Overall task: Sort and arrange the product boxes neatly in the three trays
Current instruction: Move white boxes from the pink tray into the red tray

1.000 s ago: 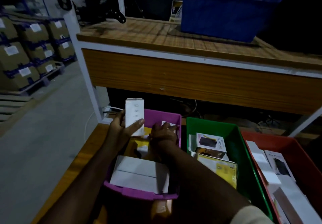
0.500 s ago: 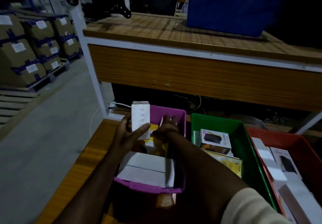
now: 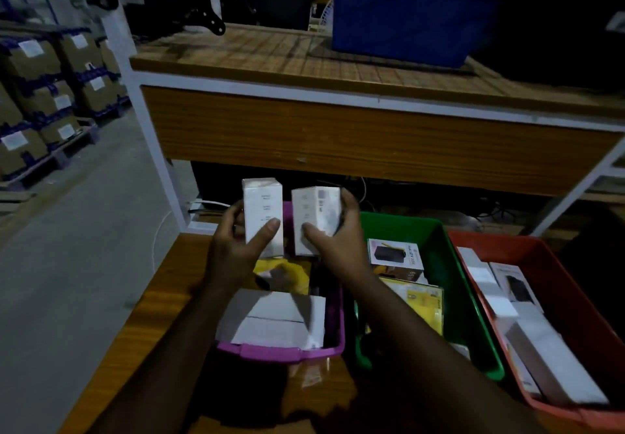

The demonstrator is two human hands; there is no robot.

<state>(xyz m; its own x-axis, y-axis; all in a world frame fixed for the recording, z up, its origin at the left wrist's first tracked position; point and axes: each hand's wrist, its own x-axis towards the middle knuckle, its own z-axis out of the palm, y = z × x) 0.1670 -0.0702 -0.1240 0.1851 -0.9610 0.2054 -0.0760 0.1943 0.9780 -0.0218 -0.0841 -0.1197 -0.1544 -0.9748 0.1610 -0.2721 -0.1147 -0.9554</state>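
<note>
My left hand [image 3: 238,247] holds a tall white box [image 3: 263,212] upright above the far end of the purple tray [image 3: 280,352]. Beside it, my right hand [image 3: 333,241] grips a second white box [image 3: 314,215], also upright. The purple tray holds flat white boxes [image 3: 277,322] at its near end and a yellow pack [image 3: 284,273] under my hands. The green tray [image 3: 453,271] in the middle contains a white box with a black device picture [image 3: 394,256] and a yellow box [image 3: 422,301]. The red tray [image 3: 571,281] on the right holds several white boxes.
The trays sit on a wooden table [image 3: 152,315]. A wooden shelf [image 3: 338,129] with a blue crate [image 3: 412,14] stands close behind them. Stacked cardboard cartons [image 3: 44,95] rest on a pallet at the far left, across grey floor.
My right hand has come up out of the purple tray with a second white box. The left hand still holds its box, now side by side with the other.
</note>
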